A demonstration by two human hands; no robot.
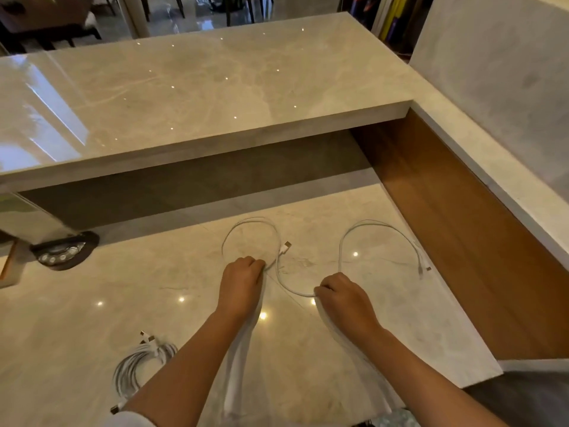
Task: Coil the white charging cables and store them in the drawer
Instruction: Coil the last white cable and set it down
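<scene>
Coiling underway: both hands, left hand (241,280) and right hand (341,295), pinch the loose white cable (289,286); next, gather its loops.

Glossy beige marble counter (92,288) reflecting ceiling lights, raised marble ledge (200,97) spanning the upper frame, wood panel (462,235) running down the right, dark chairs (46,29) standing upper left

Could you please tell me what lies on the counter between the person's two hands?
In the head view, a sagging stretch of the white charging cable runs from the left hand to the right hand, over bare marble counter.
</scene>
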